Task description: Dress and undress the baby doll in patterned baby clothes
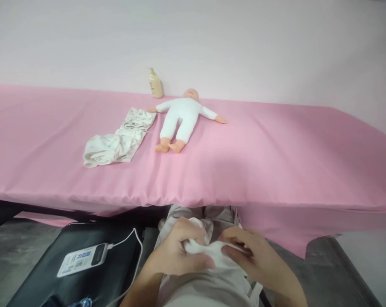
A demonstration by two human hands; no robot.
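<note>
Low over my lap, my left hand (183,247) and my right hand (250,256) both grip a small white cloth item (216,251). My left thumb and fingers are closed on its left side, and my right fingers pinch its right side. The item is bunched, so its exact kind cannot be made out. Beyond the hands, a baby doll (182,117) in a white bodysuit lies on its back with arms spread and feet toward me. Left of it rest patterned white baby clothes (108,147), partly folded.
A pink sheet (259,166) covers the long table in front of me. A pump bottle (155,85) stands by the wall behind the doll. To my left, a black seat (116,256) holds a white device (80,259) with a cable (138,256).
</note>
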